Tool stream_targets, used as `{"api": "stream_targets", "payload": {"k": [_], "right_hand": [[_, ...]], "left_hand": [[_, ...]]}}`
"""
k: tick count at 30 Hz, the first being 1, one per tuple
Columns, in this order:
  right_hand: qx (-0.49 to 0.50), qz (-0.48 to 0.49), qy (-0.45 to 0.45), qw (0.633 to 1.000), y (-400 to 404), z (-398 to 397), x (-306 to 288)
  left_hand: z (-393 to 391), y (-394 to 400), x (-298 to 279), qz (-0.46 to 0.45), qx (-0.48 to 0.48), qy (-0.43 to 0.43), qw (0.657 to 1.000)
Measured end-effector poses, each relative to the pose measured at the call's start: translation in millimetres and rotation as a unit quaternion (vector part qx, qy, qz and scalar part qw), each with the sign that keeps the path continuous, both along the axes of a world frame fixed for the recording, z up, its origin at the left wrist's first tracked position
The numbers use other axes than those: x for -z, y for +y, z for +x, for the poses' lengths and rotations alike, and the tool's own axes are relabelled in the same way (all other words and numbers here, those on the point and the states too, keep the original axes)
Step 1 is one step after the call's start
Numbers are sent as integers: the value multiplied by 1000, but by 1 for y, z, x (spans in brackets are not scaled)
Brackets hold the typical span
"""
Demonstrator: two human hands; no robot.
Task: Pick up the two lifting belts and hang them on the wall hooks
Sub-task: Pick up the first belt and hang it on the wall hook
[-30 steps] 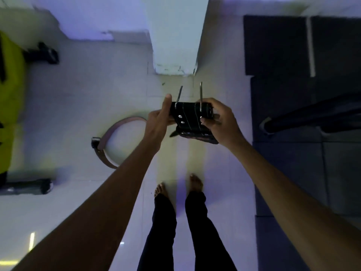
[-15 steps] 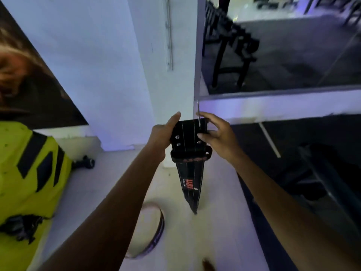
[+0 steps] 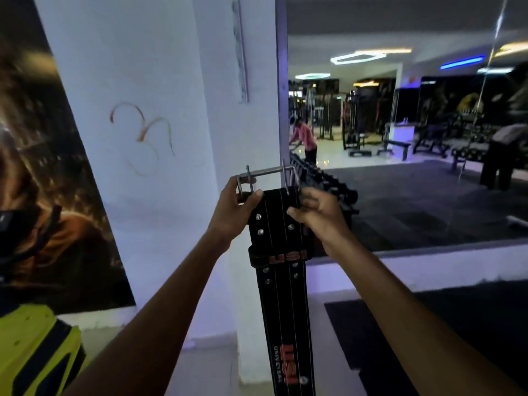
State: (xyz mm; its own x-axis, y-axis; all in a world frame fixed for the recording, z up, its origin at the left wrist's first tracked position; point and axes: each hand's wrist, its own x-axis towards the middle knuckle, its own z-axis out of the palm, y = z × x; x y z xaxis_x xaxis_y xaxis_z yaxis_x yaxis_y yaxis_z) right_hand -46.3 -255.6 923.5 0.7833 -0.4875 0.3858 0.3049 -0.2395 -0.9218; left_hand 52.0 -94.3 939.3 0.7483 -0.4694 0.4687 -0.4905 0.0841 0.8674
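Observation:
A black lifting belt [image 3: 281,295] with red lettering hangs straight down in front of a white pillar [image 3: 228,132]. Its silver double-prong buckle [image 3: 267,174] sits at the top, at about chest height. My left hand [image 3: 233,210] grips the belt's upper left edge by the buckle. My right hand [image 3: 317,215] pinches the upper right edge. A narrow metal strip [image 3: 241,50] runs vertically on the pillar face above the buckle; I cannot make out hooks on it. The second belt is out of view.
A large mirror [image 3: 400,124] right of the pillar reflects gym machines, benches and a person in pink. A wall poster [image 3: 43,167] fills the left. A yellow and black object [image 3: 31,350] sits at the lower left. Black floor mats [image 3: 428,338] lie to the right.
My view has swung up from the floor to the pillar. Both hands have raised the black belt, which now hangs at full length. The brown belt on the floor has dropped out of sight.

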Motion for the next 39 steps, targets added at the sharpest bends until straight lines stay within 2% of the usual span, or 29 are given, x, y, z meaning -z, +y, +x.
{"api": "stream_targets", "payload": {"k": [3, 9, 14, 25, 31, 35, 39], "right_hand": [[-17, -22, -21, 999, -9, -4, -41], [4, -47, -95, 994, -17, -3, -123], [-13, -15, -154, 988, -21, -7, -147], [-87, -12, -210, 974, -31, -10, -115], [-51, -4, -224, 973, -23, -4, -86], [-51, -24, -163, 985, -23, 9, -35], [-49, 0, -68, 997, -22, 18, 39]], "left_hand": [[-7, -9, -31, -57, -26, -26, 998], [-25, -25, -91, -145, -14, -29, 989], [-34, -35, -136, -203, -12, -17, 979], [-28, -49, -199, -253, -31, 20, 967], [-22, -53, -205, -258, -55, 28, 964], [-13, -53, -206, -250, -66, 37, 965], [-8, -54, -212, -249, -83, 42, 964]]}}
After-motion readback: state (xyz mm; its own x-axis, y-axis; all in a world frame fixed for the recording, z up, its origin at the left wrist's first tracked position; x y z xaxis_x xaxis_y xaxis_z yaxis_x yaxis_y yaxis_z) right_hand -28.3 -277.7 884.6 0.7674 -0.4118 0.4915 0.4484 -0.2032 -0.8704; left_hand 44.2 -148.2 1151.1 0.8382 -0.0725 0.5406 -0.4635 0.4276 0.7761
